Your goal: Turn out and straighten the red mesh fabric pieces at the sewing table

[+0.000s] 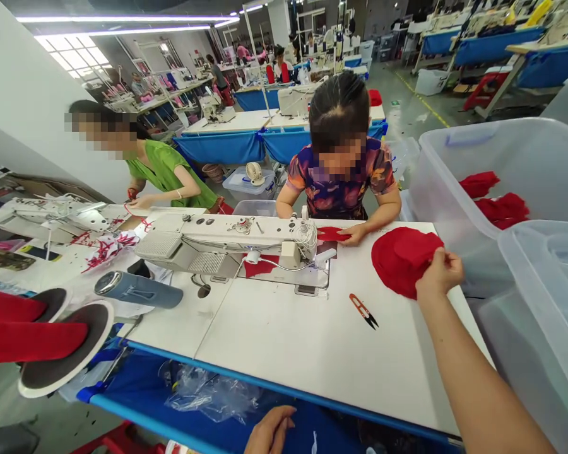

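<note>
My right hand [439, 272] pinches the edge of a round red cloth piece [397, 260], which lies at the table's right side and has a hat-like raised middle. Down at the bottom edge, my left hand [271, 432] is in front of the table with its fingers stretched out and nothing visible in it. Orange-handled thread snips [363, 311] rest on the white tabletop [284, 340], left of my right forearm. Across the table, a person's hand [355, 234] holds another red cloth piece [330, 234] beside the sewing machine [236, 243].
A blue bottle [139, 290] lies on its side at the left. Cones of red thread [33, 340] stand nearer. Clear plastic bins [506, 151] line the right, one with red cloth [502, 208] inside. A blue cloth trough [146, 391] with plastic film hangs under the table's front edge.
</note>
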